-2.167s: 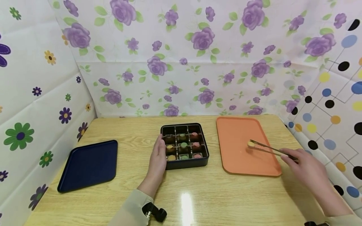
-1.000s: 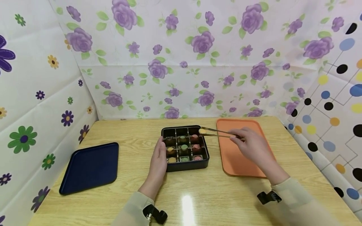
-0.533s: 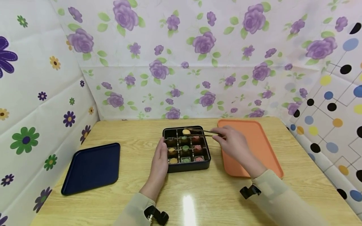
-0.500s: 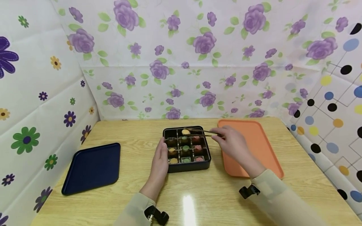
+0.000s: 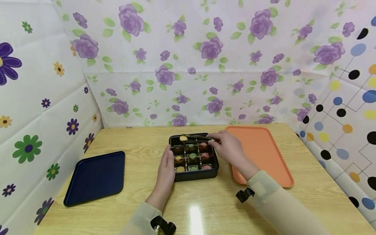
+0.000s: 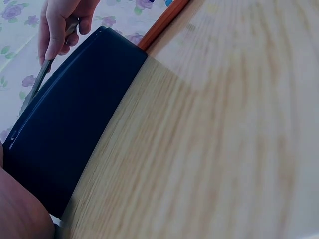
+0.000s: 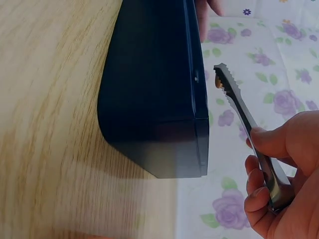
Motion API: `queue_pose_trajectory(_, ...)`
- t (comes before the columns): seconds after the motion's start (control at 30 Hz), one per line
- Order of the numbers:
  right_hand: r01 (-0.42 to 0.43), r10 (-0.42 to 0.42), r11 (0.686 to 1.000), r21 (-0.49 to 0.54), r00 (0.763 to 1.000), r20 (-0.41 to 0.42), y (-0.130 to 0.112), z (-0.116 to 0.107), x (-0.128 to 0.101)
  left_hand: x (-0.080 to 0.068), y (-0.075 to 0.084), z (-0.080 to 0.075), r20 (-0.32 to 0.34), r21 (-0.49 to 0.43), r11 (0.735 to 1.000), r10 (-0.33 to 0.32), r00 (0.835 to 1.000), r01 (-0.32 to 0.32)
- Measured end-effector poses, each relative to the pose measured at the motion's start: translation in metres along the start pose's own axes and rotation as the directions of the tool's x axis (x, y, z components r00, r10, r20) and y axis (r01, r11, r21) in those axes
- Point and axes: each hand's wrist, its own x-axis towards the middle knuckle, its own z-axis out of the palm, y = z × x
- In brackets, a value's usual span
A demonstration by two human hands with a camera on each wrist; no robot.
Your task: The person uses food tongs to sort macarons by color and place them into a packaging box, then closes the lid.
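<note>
On the left part of the table lies a dark blue tray, with its near corner close to the front edge and a wide strip of bare wood between it and the black box. Near the middle, the left hand rests with straight fingers against the left wall of the box. The box is divided into compartments, and small round sweets of yellow, green and pink colour sit in them. Over the far left compartment a yellow sweet is pinched in the tips of metal tongs. The right hand grips the tongs with curled fingers and reaches across the far side of the box. In the right wrist view the toothed tips of the tongs are above the rim of the box, with a bit of yellow between them. To the right, an orange tray lies just beside the box, and its right edge is near the edge of the table. No writing or label can be read on anything.
</note>
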Motion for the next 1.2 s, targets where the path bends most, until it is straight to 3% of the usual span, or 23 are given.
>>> queue_pose_trajectory(0.57, -0.025, 0.025, 1.000, -0.001, 1.000, 0.010, -0.004, 0.014, 0.007, -0.002, -0.001, -0.001, -0.008, 0.014, 1.000, 0.010, 1.000, -0.010)
queue_pose_trajectory(1.2, -0.081, 0.081, 0.996, 0.044, 0.997, 0.005, 0.014, -0.007, -0.011, -0.001, 0.001, -0.001, -0.010, 0.014, 1.000, 0.013, 1.000, -0.013)
